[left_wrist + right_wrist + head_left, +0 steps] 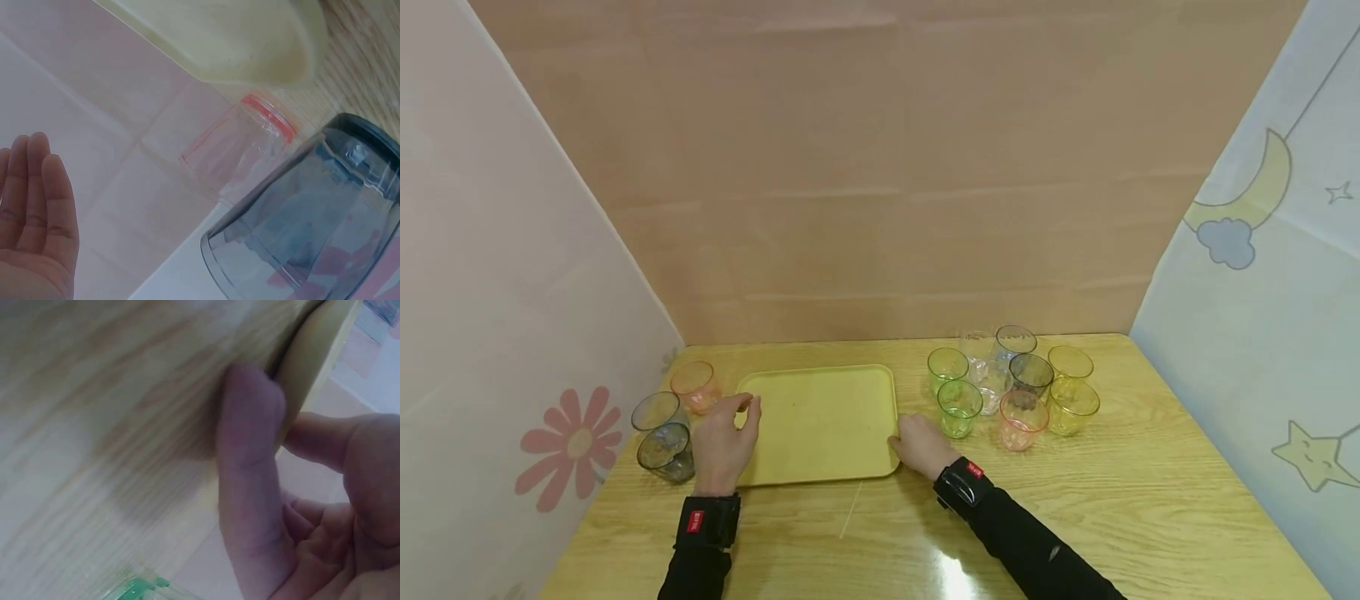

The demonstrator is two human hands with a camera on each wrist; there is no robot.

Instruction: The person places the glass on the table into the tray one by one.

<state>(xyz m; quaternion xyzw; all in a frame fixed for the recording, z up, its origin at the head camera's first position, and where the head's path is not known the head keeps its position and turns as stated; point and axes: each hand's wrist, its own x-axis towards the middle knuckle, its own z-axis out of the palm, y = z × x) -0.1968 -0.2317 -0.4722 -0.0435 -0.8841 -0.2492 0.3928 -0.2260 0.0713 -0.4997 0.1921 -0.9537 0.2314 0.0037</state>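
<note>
A yellow rectangular tray [816, 425] lies on the wooden table, with nothing on its surface. My right hand [922, 444] holds its right edge near the front corner. In the right wrist view the thumb meets the tray's rim [325, 356] while the index finger [253, 456] lies low against its side. Beside the tray's left edge is my left hand [724, 437], holding nothing, its fingers [59, 206] fairly straight in the left wrist view. Close to that hand stand a pink glass [695, 386], a grey-blue glass [658, 414] and a dark grey glass [666, 456].
Right of the tray several tumblers stand in a cluster: green [960, 410], colourless [992, 390], blue [1015, 342], dark grey [1032, 375], yellow [1072, 408] and pink [1023, 422]. A tan backdrop [887, 167] rises behind the table, and patterned white sheets [1247, 350] flank it.
</note>
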